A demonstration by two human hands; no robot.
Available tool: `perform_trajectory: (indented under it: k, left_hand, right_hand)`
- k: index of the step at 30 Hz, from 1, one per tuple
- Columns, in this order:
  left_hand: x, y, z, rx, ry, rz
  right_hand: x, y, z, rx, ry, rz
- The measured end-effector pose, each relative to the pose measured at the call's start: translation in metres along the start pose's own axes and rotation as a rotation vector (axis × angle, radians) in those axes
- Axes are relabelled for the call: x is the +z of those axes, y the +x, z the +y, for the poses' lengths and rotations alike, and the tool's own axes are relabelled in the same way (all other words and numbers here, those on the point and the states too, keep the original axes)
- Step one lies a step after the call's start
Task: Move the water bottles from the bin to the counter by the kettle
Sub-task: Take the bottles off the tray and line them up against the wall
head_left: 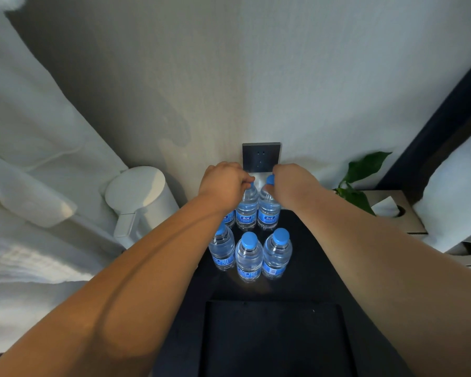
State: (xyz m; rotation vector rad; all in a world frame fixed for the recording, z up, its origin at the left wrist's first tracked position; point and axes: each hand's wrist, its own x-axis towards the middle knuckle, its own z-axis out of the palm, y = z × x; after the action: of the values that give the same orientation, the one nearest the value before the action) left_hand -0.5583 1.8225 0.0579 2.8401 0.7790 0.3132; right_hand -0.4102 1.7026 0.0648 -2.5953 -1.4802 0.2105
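We see left hand (223,183) and right hand (291,183) each pinching a bottle cap, apparently; bottles (249,257) stand on the dark worktop (318,268) beside the kettle (144,197).

A dark wall socket (261,157), a leafy green plant (360,178) and a tissue box (392,210) sit at the back

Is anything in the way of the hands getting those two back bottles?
No. The left hand and right hand already grip the caps of the two back bottles by the kettle.
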Motion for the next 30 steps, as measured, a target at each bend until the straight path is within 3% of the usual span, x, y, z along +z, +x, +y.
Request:
perform_trajectory:
  k: [9,24,27,30]
  left_hand:
    - [0.001,-0.003,-0.003,0.015,-0.077,0.018]
    - [0.006,-0.006,-0.002,0.008,-0.166,0.072]
    - [0.007,-0.009,0.000,-0.009,-0.183,0.067]
    - [0.007,-0.023,0.003,-0.016,-0.209,0.173]
  right_hand:
    - [-0.004,0.001,0.003,-0.083,-0.014,-0.047]
    - [0.005,-0.002,0.008,-0.060,0.073,-0.017]
    - [0.002,-0.011,0.006,-0.050,0.067,0.032]
    - [0.004,-0.027,-0.001,-0.058,0.091,0.145]
